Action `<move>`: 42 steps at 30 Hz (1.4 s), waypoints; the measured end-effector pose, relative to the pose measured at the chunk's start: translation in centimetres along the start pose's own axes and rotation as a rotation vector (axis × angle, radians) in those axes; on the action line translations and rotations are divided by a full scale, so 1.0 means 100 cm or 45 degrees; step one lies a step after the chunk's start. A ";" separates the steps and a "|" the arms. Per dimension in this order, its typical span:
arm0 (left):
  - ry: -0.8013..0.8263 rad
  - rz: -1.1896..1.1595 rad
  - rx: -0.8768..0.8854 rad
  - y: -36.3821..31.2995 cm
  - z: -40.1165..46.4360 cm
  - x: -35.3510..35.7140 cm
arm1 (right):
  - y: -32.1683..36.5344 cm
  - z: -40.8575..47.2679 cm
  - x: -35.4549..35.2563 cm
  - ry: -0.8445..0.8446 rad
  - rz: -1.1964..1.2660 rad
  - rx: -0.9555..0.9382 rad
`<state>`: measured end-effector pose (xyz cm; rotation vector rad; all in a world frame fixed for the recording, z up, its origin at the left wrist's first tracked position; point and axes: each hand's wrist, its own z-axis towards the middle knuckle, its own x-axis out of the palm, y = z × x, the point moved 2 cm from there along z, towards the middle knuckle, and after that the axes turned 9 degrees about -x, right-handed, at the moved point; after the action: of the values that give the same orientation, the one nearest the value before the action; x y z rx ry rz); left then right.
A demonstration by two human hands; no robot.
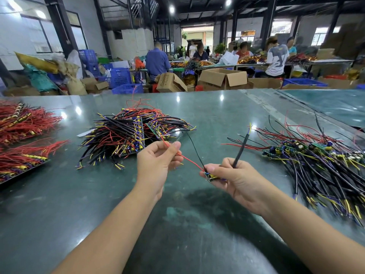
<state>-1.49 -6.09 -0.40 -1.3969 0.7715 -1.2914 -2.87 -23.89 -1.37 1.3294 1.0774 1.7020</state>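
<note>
Step in hand: one small board [211, 175] is up off the desk [197, 224], held between the two hands, and its leads are being sorted out
Right hand [235, 178]: fingers curled round the board, with its thick black cable [242, 147] standing up out of the fist and ending in yellow and purple tips
Left hand [158, 161]: thumb and forefinger pinch the red wire [187, 159], which runs taut down to the board
Thin black wire [194, 148]: rises from the board toward the middle heap [126, 133]; its far end may be caught there, but it is too fine to tell from here
Where the board is: in the air above the bare desk, between the middle heap and the loose heap on the right [316, 167]
Also there: bundles of red leads [23, 123] at the far left
Next move, as I judge it: draw the red wire straight through the pinch, free the thin black one, then lay the board with the right-hand heap; a gentle pull, so the solder joints are not strained
</note>
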 end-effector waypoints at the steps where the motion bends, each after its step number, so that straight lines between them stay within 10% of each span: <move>1: -0.055 0.103 0.055 0.000 0.002 -0.003 | 0.001 0.000 -0.001 -0.002 -0.033 -0.010; 8: -0.237 0.548 0.210 0.004 0.009 -0.010 | 0.008 -0.004 0.011 0.290 -0.557 -0.011; 29: -0.199 0.008 -0.238 0.002 0.004 -0.006 | 0.012 -0.011 0.009 0.467 -0.543 0.090; 42: 0.544 0.281 -0.466 0.014 -0.012 0.007 | 0.003 -0.005 0.001 0.212 -0.459 -0.037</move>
<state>-2.24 -7.41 -1.64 -1.2783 1.4709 -1.3328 -3.42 -24.02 -1.17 0.9200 1.2939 1.5669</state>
